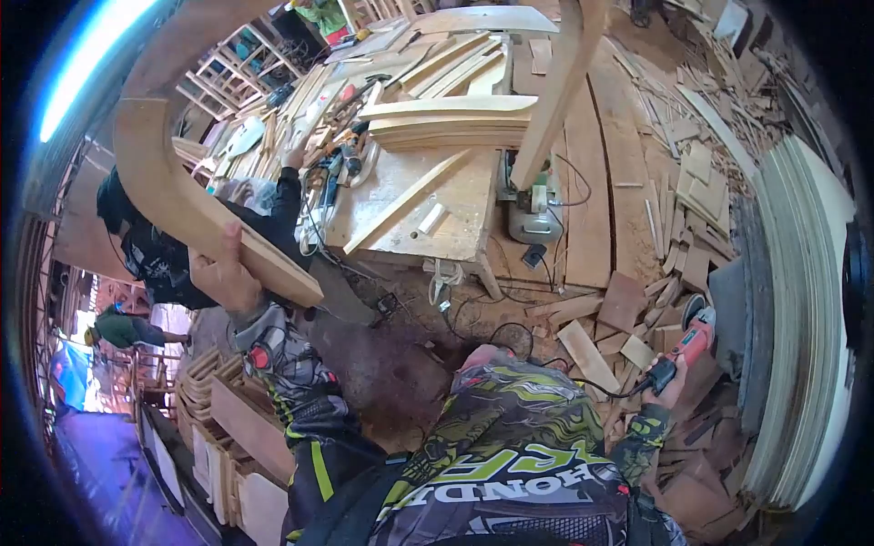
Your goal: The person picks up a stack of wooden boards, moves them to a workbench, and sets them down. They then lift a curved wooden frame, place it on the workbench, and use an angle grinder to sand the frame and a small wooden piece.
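Note:
My left hand (223, 273) grips the lower end of a large curved wooden arch piece (155, 173), which sweeps up over my view and comes down on the right at its other leg (555, 91) above the workbench. My right hand (672, 382) hangs low at my side and holds a red angle grinder (694, 338) by its body, disc end up, its black cord trailing left across the floor.
A workbench (455, 218) carries curved wood strips, boards and power tools. Another person in dark clothes (164, 255) leans on it from the left. Offcuts litter the floor at right; stacked curved panels (801, 318) stand far right. Wooden crates (228, 409) sit at lower left.

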